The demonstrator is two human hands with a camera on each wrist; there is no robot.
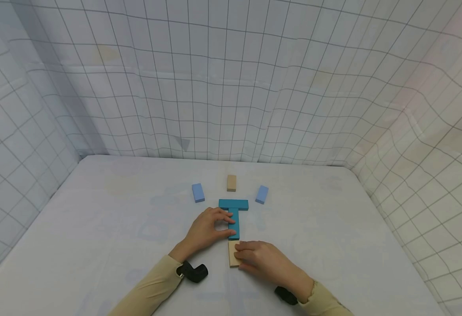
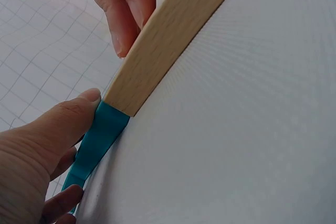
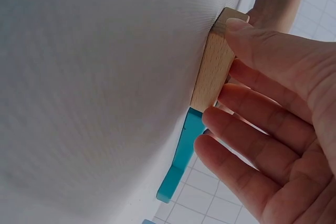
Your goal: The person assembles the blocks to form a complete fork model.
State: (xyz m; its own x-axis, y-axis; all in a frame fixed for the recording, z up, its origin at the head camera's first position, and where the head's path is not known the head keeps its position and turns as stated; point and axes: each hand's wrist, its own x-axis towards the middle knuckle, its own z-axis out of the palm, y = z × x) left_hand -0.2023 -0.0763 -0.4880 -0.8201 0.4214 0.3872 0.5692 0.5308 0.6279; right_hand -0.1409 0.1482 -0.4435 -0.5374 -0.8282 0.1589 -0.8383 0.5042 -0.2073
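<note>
A teal block [image 1: 234, 227] lies lengthwise on the table, its far end meeting a second teal block [image 1: 234, 204] set crosswise, like a T. The left hand [image 1: 205, 228] holds the lengthwise block, thumb by its near end and fingers farther along. Right behind that near end, in line with it, lies a light wooden block [image 1: 232, 262]. My right hand [image 1: 264, 260] grips this block from the right. In the right wrist view its thumb rests at the near end of the wooden block [image 3: 210, 69], with the other fingers spread along the top side.
Beyond the crosswise block lies a small wooden block [image 1: 231, 183]. A light blue block [image 1: 198, 193] is to its left and another light blue block [image 1: 262, 194] to its right, both slanted. A gridded white curtain [image 1: 231, 87] encloses the white table [image 1: 96, 219] behind and at the sides.
</note>
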